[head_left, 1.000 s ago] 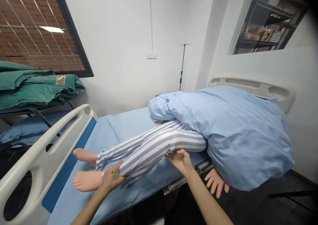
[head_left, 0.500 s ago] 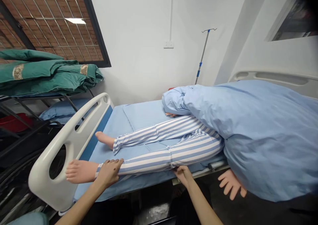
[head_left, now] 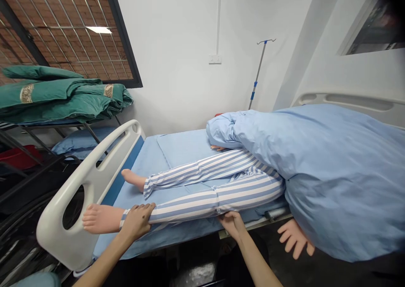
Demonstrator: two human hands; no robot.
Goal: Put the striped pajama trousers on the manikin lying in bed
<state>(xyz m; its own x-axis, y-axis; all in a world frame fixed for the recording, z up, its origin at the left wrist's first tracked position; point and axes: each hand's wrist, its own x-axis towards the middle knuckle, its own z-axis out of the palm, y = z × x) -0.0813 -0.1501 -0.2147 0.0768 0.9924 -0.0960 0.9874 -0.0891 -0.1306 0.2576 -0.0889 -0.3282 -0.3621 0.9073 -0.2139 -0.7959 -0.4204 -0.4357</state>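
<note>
A patient manikin in blue-and-white striped trousers [head_left: 186,204] lies on the bed, its legs stretched out. My left hand [head_left: 138,221] wraps over the near shin just above the ankle, beside the bare near foot [head_left: 103,218]. Beneath the knee of that same leg, my right hand [head_left: 232,224] cups the trouser fabric from below, its fingertips partly hidden. The far foot [head_left: 134,179] rests on the sheet. A light blue quilt [head_left: 316,152] covers the upper body, and one manikin hand [head_left: 295,238] hangs out over the bed's near side.
The white footboard [head_left: 91,181] stands close to the near foot. Green folded bedding [head_left: 63,97] sits on a rack at the left, with a wheelchair wheel [head_left: 22,232] below. An IV pole [head_left: 257,76] rises behind the bed. A pale headboard [head_left: 348,99] is at the right.
My right hand has shifted very slightly left under the knee. My left hand keeps its hold on the shin, and the leg stays on the bed. The view has tilted a little.
</note>
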